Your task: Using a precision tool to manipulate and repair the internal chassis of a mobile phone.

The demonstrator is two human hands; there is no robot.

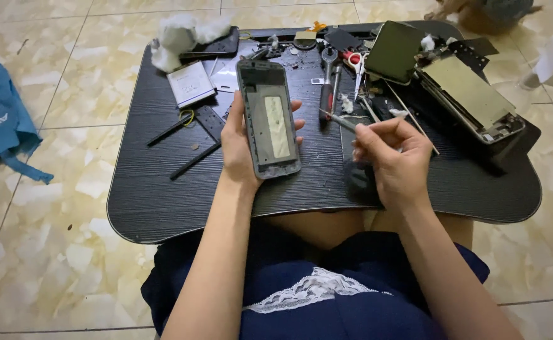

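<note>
Phone frame held upright over the black lap table [163,208]

Left hand [239,145] grips the phone frame [269,119], long axis running away from the body; right hand [393,157], just right of it, pinches thin tweezers [339,119] pointing toward the frame.

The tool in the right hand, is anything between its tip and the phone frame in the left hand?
Nothing visible. The tool in the right hand points toward the phone frame held by the left hand, with only the bare table seen behind the gap.

Matt grey metal phone frame [269,123], black wood-grain lap table [163,189], glossy marbled floor tiles [50,252]; fluffy white cotton wad [182,34]
</note>
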